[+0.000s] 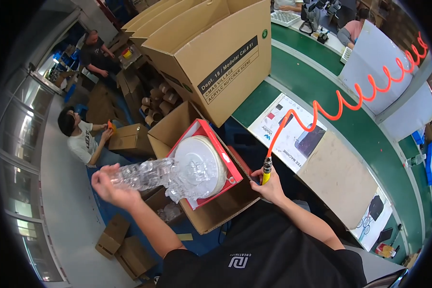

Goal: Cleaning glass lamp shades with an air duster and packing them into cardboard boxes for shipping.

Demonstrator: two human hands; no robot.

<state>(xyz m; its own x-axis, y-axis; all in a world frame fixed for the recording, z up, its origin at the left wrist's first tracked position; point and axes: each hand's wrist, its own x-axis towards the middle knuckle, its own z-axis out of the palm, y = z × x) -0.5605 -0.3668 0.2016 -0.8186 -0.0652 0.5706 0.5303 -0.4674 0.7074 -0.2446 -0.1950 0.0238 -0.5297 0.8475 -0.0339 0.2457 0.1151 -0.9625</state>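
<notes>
My left hand [114, 188] is closed round the outer end of a clear, glass-like figurine [146, 174], which lies tilted sideways. Its other end joins a white round base [183, 150], with lumpy clear pieces around the joint. Behind the base is a red-edged box [221, 149], inside or over an opened cardboard carton [228, 209]; how deep it sits, I cannot tell. To the right, my right hand [272, 186] grips an air blow gun [267, 172] with a yellow and metal body. From its top runs a coiled orange-red hose [338, 110].
Large open cartons [221, 62] stand ahead on a green-topped bench [293, 62]. Flat cardboard [343, 177] covers the bench at right. Small cardboard boxes [113, 235] lie on the floor at left. One person [84, 139] sits at left; another person [96, 53] stands farther back.
</notes>
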